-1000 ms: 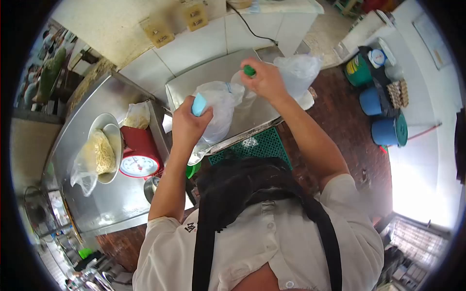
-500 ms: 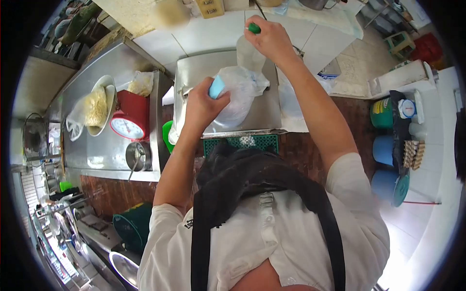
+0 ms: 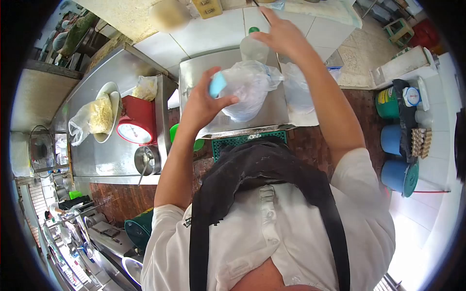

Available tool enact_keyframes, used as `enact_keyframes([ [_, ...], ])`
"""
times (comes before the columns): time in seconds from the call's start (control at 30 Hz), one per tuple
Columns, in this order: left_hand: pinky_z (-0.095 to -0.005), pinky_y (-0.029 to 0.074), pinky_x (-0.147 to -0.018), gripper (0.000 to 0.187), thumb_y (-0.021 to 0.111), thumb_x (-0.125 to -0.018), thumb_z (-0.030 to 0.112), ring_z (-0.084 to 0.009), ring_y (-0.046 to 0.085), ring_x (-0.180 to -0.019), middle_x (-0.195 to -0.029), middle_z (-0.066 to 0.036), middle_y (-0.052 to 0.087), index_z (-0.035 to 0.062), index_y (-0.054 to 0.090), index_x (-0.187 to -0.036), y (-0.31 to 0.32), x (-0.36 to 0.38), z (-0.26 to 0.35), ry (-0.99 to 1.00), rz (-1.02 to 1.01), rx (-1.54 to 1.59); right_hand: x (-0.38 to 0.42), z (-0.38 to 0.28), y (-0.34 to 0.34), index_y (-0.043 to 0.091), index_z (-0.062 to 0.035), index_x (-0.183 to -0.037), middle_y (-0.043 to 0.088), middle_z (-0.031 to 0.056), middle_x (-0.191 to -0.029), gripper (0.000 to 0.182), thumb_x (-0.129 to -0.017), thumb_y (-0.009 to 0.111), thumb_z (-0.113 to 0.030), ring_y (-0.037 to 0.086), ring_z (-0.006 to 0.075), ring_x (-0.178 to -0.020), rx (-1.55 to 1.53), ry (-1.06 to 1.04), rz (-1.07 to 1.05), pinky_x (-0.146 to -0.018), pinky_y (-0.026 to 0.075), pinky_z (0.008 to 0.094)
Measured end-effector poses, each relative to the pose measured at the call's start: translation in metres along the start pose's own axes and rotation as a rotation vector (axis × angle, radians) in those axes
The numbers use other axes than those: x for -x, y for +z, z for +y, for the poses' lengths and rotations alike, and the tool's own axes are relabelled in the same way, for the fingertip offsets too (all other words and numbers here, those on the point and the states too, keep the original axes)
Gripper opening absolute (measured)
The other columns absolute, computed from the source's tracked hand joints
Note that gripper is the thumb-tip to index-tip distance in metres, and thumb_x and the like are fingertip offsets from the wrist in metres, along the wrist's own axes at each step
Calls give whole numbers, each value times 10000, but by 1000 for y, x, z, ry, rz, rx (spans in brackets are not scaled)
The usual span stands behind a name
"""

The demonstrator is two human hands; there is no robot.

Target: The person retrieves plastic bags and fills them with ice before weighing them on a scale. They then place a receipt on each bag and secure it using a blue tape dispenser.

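My left hand [image 3: 201, 102] holds a small light blue block-like piece [image 3: 218, 84] against its fingers, thumb stretched out to the right. What kind of thing the piece is, I cannot make out. Right beside it, a filled translucent plastic bag [image 3: 246, 92] sits on a metal-topped surface [image 3: 194, 65]. My right hand [image 3: 286, 39] is over the back edge, thumb and forefinger apart. A thin dark stick [image 3: 262, 10] passes by its forefinger; whether it is gripped does not show. Below the thumb stands a clear bottle [image 3: 253, 51] with a green cap [image 3: 253, 30].
To the left, a steel table [image 3: 102, 160] carries a red scale [image 3: 137, 109], a bowl [image 3: 115, 103] with bagged noodles [image 3: 100, 116], and a metal pot [image 3: 146, 159]. Another plastic bag [image 3: 297, 87] lies to the right. Blue buckets [image 3: 395, 174] and egg trays [image 3: 421, 143] line the right wall.
My right hand has let go of the bottle's green cap and moved up and right, to the thin dark stick. My left hand keeps the light blue piece, its thumb now farther out.
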State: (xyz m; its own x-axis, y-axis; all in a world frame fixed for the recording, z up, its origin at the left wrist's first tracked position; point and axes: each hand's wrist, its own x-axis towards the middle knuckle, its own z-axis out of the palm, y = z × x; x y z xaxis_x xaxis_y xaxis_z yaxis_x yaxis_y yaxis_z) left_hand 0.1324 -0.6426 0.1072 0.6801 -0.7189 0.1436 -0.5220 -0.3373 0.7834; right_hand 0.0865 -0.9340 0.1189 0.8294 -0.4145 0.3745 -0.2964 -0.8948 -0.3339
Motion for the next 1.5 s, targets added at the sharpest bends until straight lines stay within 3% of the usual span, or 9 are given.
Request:
enact_keyframes([
  [0.1, -268, 491, -667, 749, 898, -790, 245, -88, 532, -738, -885, -10, 604, 72, 546, -1428, -34, 14, -40, -193, 11, 221, 69, -34, -67, 462, -104, -1486, 715, 162, -962, 685, -908, 763, -312, 696, 371, -948, -377, 128, -101, -871, 548, 479],
  [0.27, -286, 524, -573, 695, 843, -846, 195, -138, 567, -617, -1086, -62, 685, 116, 536, -1464, 12, 8, -88, 104, 108, 90, 141, -45, 10, 268, -135, -1622, 355, 221, -1568, 926, -888, 805, -307, 368, 360, -1457, -402, 28, -96, -1201, 316, 438],
  [0.37, -420, 522, -954, 664, 852, -839, 259, -312, 698, -974, -1202, -167, 707, 52, 570, -1403, 41, -5, -120, -280, -135, 76, 155, -24, 76, 117, -76, -1642, 308, 269, -1594, 1097, -862, 832, -366, 326, 373, -1493, -511, 98, 27, -1200, 328, 450],
  [0.5, -382, 576, -778, 522, 821, -875, 258, -245, 695, -813, -1115, -141, 719, 36, 634, -1310, 62, 7, -198, -378, -159, 91, 181, -8, 96, 24, 0, -1626, 258, 292, -1616, 1211, -841, 852, -405, 274, 375, -1521, -898, 184, 94, -1196, 334, 457],
  [0.6, -240, 420, -423, 247, 770, -921, 197, -108, 576, -555, -905, -62, 704, 10, 698, -1067, 58, 22, -153, -271, 146, 499, 202, 1, 109, -5, -5, -1620, 370, 272, -1555, 1231, -835, 863, -388, 377, 360, -1468, -885, 333, 53, -1164, 379, 441],
  [0.97, -258, 415, -470, 147, 702, -942, 88, -80, 501, -527, -770, -41, 617, 18, 650, -1060, 33, 18, -86, -127, 128, 697, 171, -35, 70, 668, -11, -1095, 628, 72, -1022, 159, -946, 695, -59, 656, 176, -954, -955, 123, 91, -876, 538, 319],
  [1.2, -275, 420, -450, 157, 721, -951, 164, -103, 507, -514, -798, -46, 636, 37, 632, -975, 66, 14, -182, -306, 122, 402, 176, -28, 82, 611, -22, -1185, 621, 35, -1094, 188, -1000, 627, -47, 625, 138, -991, -1108, 172, 121, -893, 514, 287],
  [1.37, -288, 470, -461, 222, 681, -953, 166, -67, 426, -498, -768, -8, 573, 30, 602, -1110, 79, 18, -174, -720, 77, 829, 199, 23, 157, 581, -82, -1285, 650, 28, -1022, 268, -1038, 589, -186, 634, 136, -885, -1197, 1064, -138, -782, 551, 319],
  [1.5, -292, 486, -457, 268, 736, -915, 183, -80, 461, -523, -675, 32, 507, 0, 631, -1080, 88, 5, -187, -649, 44, 728, 194, 9, 166, 591, -89, -1275, 657, 27, -986, 245, -1056, 544, -189, 624, 136, -818, -1375, 1028, -315, -731, 541, 311],
])
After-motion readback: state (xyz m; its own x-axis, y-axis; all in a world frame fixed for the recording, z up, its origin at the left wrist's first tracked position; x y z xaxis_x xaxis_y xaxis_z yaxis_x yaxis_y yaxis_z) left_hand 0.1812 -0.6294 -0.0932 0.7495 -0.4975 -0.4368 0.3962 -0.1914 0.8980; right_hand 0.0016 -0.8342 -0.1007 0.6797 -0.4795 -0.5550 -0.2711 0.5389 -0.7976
